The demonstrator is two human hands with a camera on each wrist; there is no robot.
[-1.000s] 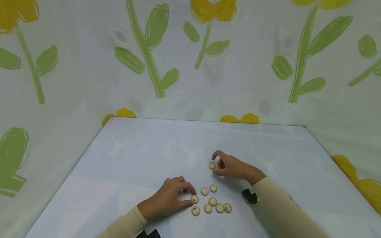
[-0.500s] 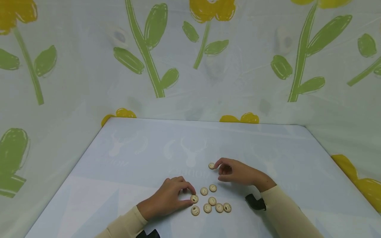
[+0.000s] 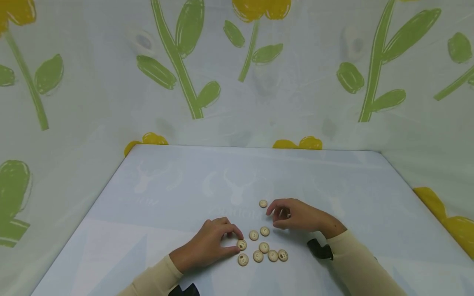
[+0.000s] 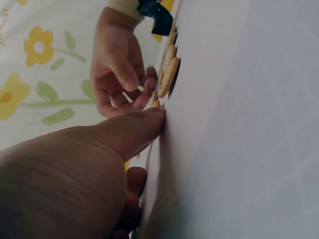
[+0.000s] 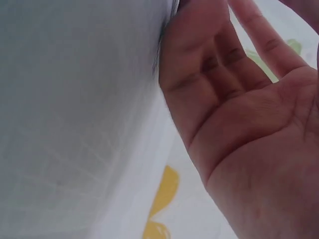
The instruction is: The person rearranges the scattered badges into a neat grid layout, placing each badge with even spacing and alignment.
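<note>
My left hand (image 3: 210, 241) rests on the table and pinches a small round wooden disc (image 3: 242, 245) with dark marks between thumb and forefinger. In the left wrist view the left thumb (image 4: 134, 129) hides most of that disc. My right hand (image 3: 300, 215) hovers over the table with loosely curled fingers and holds nothing. A single disc (image 3: 263, 203) lies just left of its fingertips, apart from them. Between the hands and nearer the person lie several more such discs (image 3: 264, 247), some with a dark mark on top. The right wrist view has only the bare right palm (image 5: 249, 139).
The pale table (image 3: 148, 185) has faint printed patterns and ends at a back edge against a white curtain (image 3: 296, 94) with green and yellow plants. Black straps (image 3: 320, 248) sit at both wrists, over beige sleeves.
The right hand has let go of the far disc and drawn back to the right and nearer the person. That disc stays on the table. The left hand has kept its place.
</note>
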